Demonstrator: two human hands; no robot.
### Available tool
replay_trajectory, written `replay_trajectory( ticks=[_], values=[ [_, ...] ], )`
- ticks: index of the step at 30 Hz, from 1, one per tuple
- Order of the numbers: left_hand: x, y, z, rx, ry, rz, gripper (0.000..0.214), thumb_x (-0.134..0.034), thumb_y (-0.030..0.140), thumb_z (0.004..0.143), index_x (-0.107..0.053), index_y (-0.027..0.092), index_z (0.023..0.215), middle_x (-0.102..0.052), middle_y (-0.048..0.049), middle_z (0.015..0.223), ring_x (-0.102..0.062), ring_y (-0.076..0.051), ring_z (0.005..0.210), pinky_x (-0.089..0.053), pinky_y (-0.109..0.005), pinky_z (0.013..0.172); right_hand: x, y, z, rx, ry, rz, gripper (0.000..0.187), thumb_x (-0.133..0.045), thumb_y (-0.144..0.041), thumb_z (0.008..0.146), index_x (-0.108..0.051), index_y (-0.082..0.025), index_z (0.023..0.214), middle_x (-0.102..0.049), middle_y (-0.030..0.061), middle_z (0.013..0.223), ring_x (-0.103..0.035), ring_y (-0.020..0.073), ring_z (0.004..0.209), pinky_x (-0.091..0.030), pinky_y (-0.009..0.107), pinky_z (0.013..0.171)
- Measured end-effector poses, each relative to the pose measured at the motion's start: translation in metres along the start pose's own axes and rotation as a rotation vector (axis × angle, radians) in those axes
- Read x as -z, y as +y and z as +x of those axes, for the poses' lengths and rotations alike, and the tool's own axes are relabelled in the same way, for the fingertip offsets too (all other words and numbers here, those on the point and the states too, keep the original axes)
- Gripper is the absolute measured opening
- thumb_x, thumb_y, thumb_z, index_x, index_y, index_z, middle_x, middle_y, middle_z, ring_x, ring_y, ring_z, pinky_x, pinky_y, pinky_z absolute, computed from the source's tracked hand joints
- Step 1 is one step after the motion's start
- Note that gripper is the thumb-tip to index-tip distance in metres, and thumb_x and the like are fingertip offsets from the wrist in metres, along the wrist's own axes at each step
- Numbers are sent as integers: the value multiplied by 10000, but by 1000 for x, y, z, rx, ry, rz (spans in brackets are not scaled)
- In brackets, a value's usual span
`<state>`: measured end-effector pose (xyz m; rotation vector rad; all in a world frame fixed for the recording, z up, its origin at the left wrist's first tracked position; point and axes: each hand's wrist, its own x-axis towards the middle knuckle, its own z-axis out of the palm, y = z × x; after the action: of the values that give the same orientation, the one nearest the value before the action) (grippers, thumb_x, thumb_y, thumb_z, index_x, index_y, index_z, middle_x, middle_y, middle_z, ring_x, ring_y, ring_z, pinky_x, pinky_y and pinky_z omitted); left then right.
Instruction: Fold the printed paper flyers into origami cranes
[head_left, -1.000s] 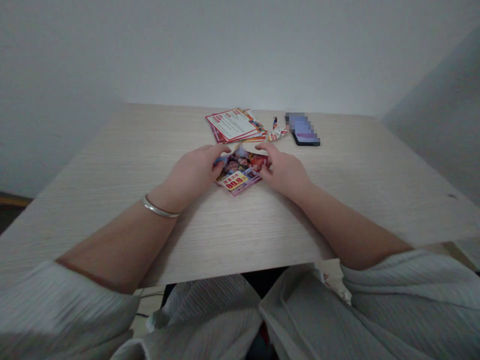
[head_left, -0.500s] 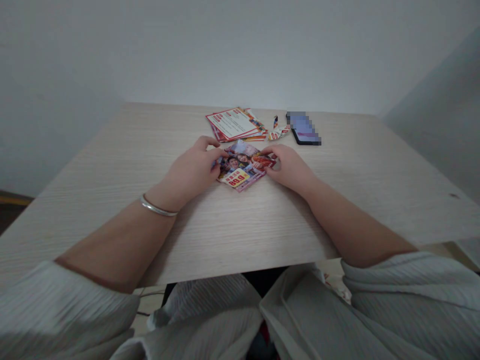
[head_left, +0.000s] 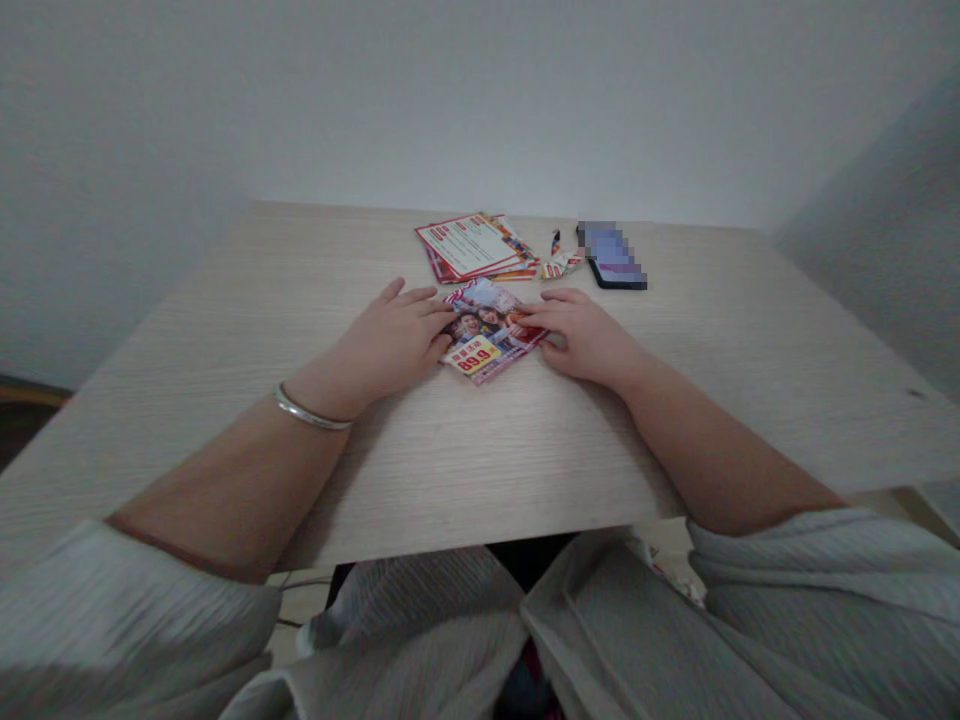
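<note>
A colourful printed flyer [head_left: 491, 335], showing people and a yellow patch with "89.9", lies turned cornerwise on the table in front of me. At its left corner, the fingers of my left hand [head_left: 394, 335] are stretched out, the tips resting on the edge. My right hand [head_left: 589, 335] lies at the opposite corner, its fingers extended over the paper. Neither hand is closed round the sheet. The side corners of the flyer are partly covered by my fingertips.
Behind the flyer is a small stack of printed flyers [head_left: 476, 247], the top one white with a red border. A crumpled or folded paper strip [head_left: 561, 264] lies to its right, beside a dark phone [head_left: 613, 262]. The pale wooden table [head_left: 465, 470] meets a wall at the back.
My fingers have gone from pinching the flyer's side corners to lying stretched out on them. The flyer now looks flatter.
</note>
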<state>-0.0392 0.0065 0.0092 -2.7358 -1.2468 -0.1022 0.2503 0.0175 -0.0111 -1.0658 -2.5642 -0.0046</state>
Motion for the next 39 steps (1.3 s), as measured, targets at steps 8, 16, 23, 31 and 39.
replay_trajectory(
  ticks=[8,16,23,31,39],
  values=[
    [1,1,3,-147,-91,-120,723,-473,663,1021,-539,178,1554,-549,-116,1606,-466,-312,1522,-268,-516,1296,4,-2,1,23,-45,-43,345,-581,-210,986,-802,-205,1250,-811,93,1216,-690,297,1172,-512,450,1061],
    [3,-3,3,-174,-102,-159,807,-576,697,968,-502,188,1590,-510,-116,1638,-485,-311,1505,-356,-410,1251,-1,3,-2,-136,2,41,321,-553,-237,1027,-812,-241,1217,-823,77,1161,-731,256,1067,-529,399,975],
    [7,-4,3,-159,-35,-56,431,-426,339,1080,-688,295,1418,-701,-5,1448,-658,-258,1309,-457,-428,1146,2,0,0,40,27,28,295,-568,-237,1014,-825,-216,1157,-816,77,1191,-705,259,1127,-493,414,1045],
    [10,3,5,-26,-78,-130,453,-383,385,1059,-785,216,1180,-801,-79,1202,-735,-251,1108,-532,-369,1006,5,-11,4,-64,-41,-58,276,-562,-254,1031,-827,-199,1086,-821,104,1103,-710,268,1054,-498,398,943],
    [9,13,4,354,70,-320,442,-499,390,998,-639,147,1339,-775,-145,1125,-743,-289,947,-579,-410,874,2,-17,6,-347,4,108,253,-615,-240,977,-729,-224,1201,-805,76,1032,-713,240,919,-508,363,830]
  ],
)
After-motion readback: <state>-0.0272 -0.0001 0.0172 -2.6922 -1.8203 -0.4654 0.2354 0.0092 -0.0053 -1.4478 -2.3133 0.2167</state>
